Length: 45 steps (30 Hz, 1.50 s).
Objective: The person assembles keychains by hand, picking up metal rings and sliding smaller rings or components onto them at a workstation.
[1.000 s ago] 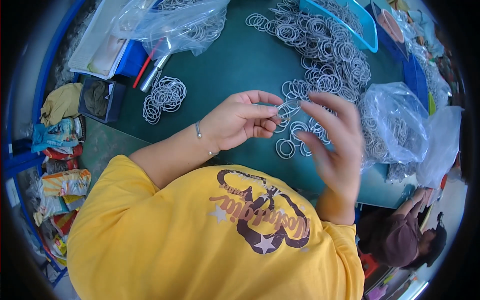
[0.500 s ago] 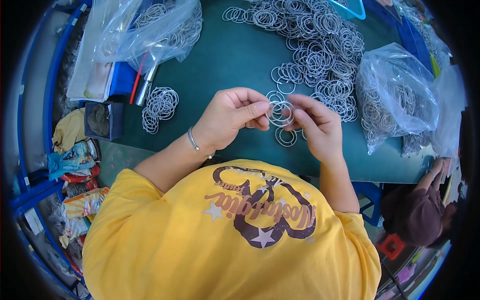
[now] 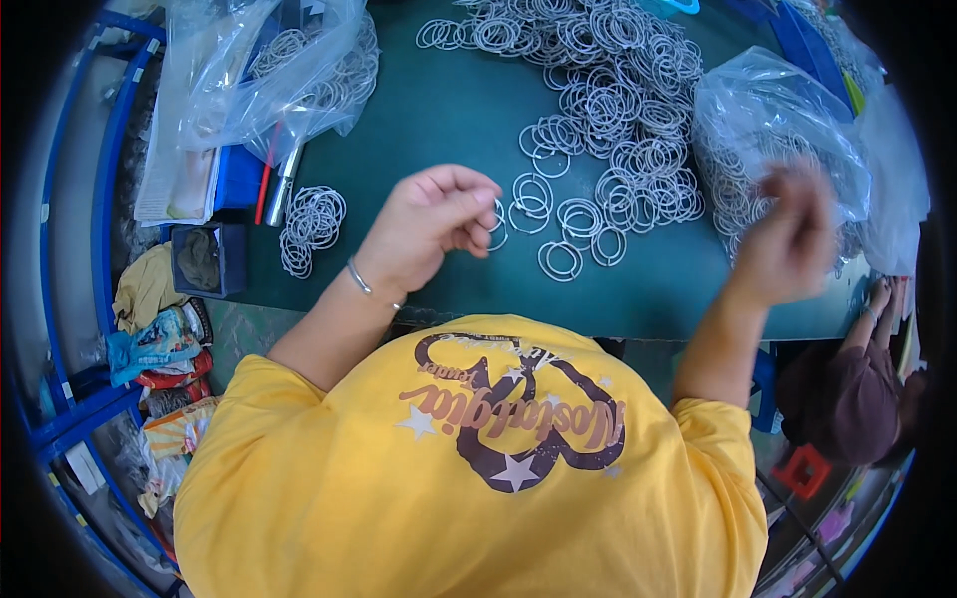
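Observation:
My left hand, with a metal bangle on its wrist, is closed in a pinch on a silver metal ring. The ring is partly hidden by the fingers. Smeared by motion, my right hand is over the right side of the table, in front of a clear plastic bag of rings; its fingers are too blurred to read. Between the hands lie several loose rings. Behind them spreads a large heap of like rings.
A small pile of rings lies at left beside a red pen and a silver marker. Another clear bag of rings is at the back left. A dark box stands at the left edge. A person sits at far right.
My hands have parted: the right has swung rightward toward the bag, while the left has kept a ring. More loose rings show on the table where the hands were. The view has shifted slightly.

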Each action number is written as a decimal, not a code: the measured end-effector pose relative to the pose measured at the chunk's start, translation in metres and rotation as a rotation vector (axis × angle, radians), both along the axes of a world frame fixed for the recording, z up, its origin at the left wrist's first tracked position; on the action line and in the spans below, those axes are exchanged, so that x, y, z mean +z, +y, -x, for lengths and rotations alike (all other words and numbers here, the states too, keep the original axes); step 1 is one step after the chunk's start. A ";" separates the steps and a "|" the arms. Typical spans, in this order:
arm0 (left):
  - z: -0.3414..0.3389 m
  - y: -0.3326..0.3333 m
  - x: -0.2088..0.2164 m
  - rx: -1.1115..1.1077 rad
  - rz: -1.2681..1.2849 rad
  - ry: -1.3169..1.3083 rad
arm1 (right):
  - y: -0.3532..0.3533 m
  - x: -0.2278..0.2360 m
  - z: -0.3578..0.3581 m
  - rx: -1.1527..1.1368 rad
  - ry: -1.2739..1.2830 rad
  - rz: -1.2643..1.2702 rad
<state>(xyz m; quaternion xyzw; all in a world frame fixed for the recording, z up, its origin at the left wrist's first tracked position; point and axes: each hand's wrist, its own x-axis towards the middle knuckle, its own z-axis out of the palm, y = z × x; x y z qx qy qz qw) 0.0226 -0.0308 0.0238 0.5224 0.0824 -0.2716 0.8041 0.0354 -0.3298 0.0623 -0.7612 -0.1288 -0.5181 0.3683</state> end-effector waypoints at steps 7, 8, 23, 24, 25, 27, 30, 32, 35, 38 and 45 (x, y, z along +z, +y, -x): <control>-0.002 0.009 0.000 0.022 -0.103 -0.104 | -0.081 0.040 -0.024 -0.610 0.048 0.608; 0.000 0.007 -0.003 0.037 -0.107 -0.100 | -0.059 0.035 -0.018 -0.525 -0.066 0.629; 0.010 -0.003 -0.014 -0.127 -0.977 -0.969 | 0.083 -0.055 0.017 0.715 0.850 0.198; 0.009 -0.005 -0.011 -0.125 -0.978 -0.975 | 0.083 -0.051 0.020 0.788 0.989 -0.008; 0.008 -0.007 -0.009 -0.120 -0.850 -0.958 | 0.079 -0.057 0.020 0.840 1.043 -0.069; 0.006 -0.009 -0.012 -0.121 -0.613 -0.901 | 0.082 -0.056 0.026 0.919 1.116 -0.321; 0.007 -0.013 -0.005 -0.092 -0.527 -0.745 | 0.081 -0.058 0.028 1.014 1.180 -0.618; 0.004 -0.012 -0.002 -0.072 -0.578 -0.850 | 0.084 -0.058 0.028 0.860 1.031 -0.489; 0.001 -0.011 -0.002 -0.040 -0.655 -1.034 | 0.087 -0.036 0.022 0.808 0.844 -0.057; 0.004 -0.013 0.003 -0.021 -0.645 -1.058 | 0.093 -0.040 0.021 0.780 0.729 0.007; 0.005 -0.007 0.004 -0.109 -0.516 -0.886 | 0.091 -0.044 0.029 0.848 0.958 -0.657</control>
